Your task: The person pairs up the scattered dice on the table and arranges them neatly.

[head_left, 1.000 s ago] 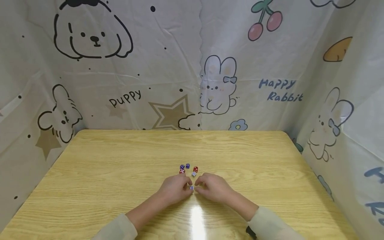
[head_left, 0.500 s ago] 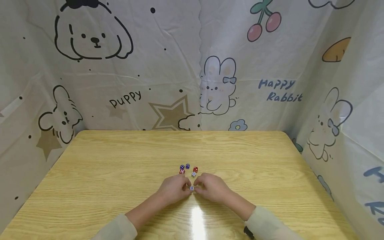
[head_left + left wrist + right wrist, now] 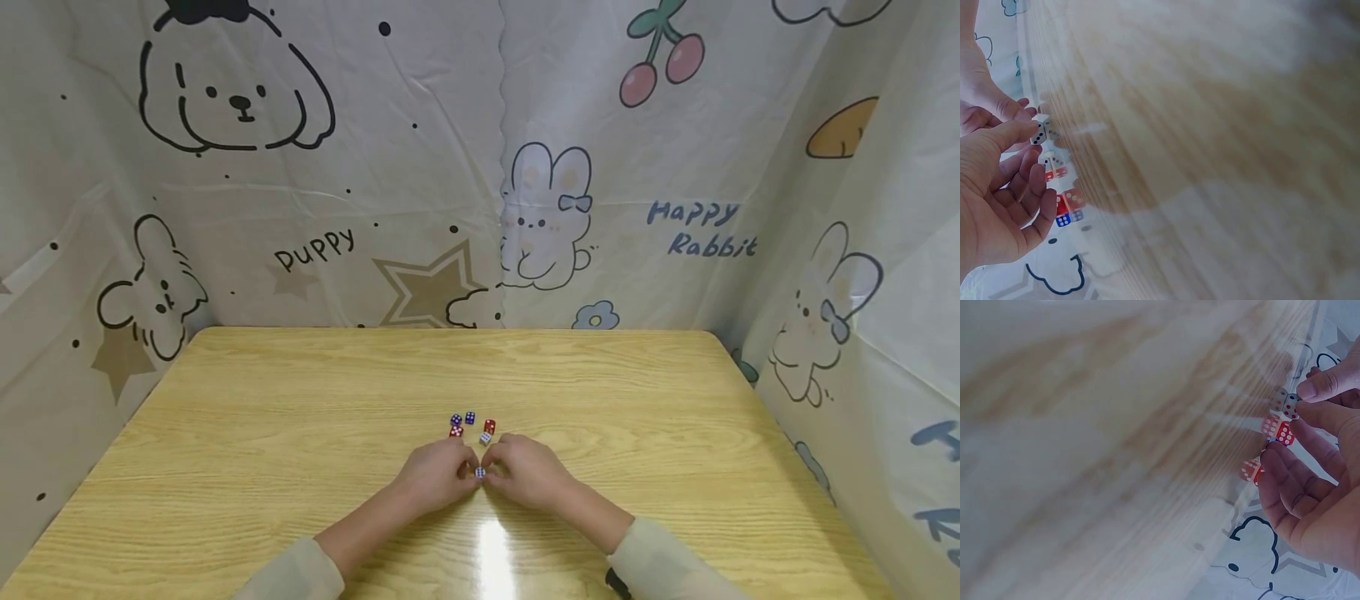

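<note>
Between my two hands is a small white die (image 3: 480,472) with dark pips, close to the tabletop. My left hand (image 3: 438,473) pinches it between thumb and index finger from the left. From the right, my right hand (image 3: 531,469) has its thumb and index fingertips at the same die. In the left wrist view, the left thumb lies on the white die (image 3: 1039,129), and the other fingers curl loosely below. The right wrist view shows both thumbs meeting at the white die (image 3: 1291,406). The exact finger contact on its far faces is hidden.
Just beyond the hands, two blue dice (image 3: 470,417) and a red die (image 3: 456,431) stand at the left. Another red die (image 3: 490,426) and a second white die (image 3: 485,437) are to their right. A patterned cloth (image 3: 337,183) surrounds the wooden table (image 3: 600,375).
My right hand has moved slightly left, bringing its fingertips up to the white die. That die has turned a little between the fingers. The left hand and the other dice keep their places.
</note>
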Demonstrator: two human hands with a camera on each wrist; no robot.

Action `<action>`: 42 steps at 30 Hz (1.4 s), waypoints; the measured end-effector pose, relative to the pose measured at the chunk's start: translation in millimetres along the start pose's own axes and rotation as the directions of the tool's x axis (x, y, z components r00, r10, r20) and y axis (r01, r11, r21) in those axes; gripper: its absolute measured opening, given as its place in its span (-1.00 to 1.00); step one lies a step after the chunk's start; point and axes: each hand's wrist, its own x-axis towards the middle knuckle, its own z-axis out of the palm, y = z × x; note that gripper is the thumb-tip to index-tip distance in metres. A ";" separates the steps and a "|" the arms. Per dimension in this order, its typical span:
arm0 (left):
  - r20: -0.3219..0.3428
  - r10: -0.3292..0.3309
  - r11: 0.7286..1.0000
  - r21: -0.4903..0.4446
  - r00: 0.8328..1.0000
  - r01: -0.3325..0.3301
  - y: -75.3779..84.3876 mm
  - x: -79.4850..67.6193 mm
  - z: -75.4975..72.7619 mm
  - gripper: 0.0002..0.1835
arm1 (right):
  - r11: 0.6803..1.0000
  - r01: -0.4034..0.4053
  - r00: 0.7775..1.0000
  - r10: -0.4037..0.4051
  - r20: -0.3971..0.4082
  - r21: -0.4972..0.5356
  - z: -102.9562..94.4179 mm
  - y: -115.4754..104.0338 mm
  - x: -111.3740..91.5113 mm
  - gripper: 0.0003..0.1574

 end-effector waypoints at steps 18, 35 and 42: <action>0.011 -0.007 1.000 0.019 1.000 0.006 1.3 -0.3 3.4 -0.83 | 1.000 -0.003 1.000 0.003 -0.005 0.009 -0.3 0.2 -1.5 -0.83; 0.025 -0.053 0.999 0.012 0.998 0.052 3.3 -1.3 5.2 -0.82 | 0.986 -0.161 0.982 0.164 -0.098 0.039 -4.7 8.5 6.6 -0.84; 0.022 -0.061 0.998 0.017 0.998 0.061 4.0 -2.2 6.2 -0.79 | 0.967 -0.250 0.960 0.255 -0.115 0.053 -3.6 10.9 12.2 -0.84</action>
